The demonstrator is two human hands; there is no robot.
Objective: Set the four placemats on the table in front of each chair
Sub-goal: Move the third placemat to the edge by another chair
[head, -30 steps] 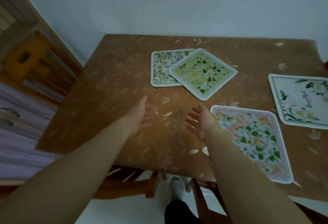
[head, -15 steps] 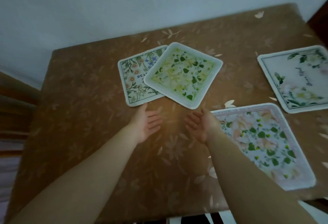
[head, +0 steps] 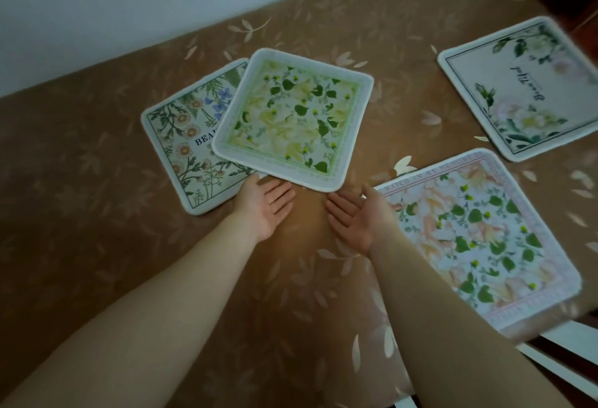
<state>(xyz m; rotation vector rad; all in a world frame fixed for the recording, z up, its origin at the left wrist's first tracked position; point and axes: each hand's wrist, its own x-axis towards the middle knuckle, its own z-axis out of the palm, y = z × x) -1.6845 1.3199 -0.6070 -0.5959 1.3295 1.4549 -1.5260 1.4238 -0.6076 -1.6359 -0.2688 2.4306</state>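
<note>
Placemats, four, head view: green-leaf mat [head: 293,119] lying askew over the wildflower mat [head: 194,145] at the far middle of the brown tablecloth [head: 81,181], pink-bordered mat [head: 479,233] at the near right edge, white lettered mat [head: 524,84] far right. Judged thin, light and limp, likely to sag if lifted by one corner; best taken at the near edge or at two corners. Left hand [head: 263,205] and right hand [head: 356,218] both spread flat, palms up, holding nothing, fingertips just short of the green-leaf mat's near corner.
</note>
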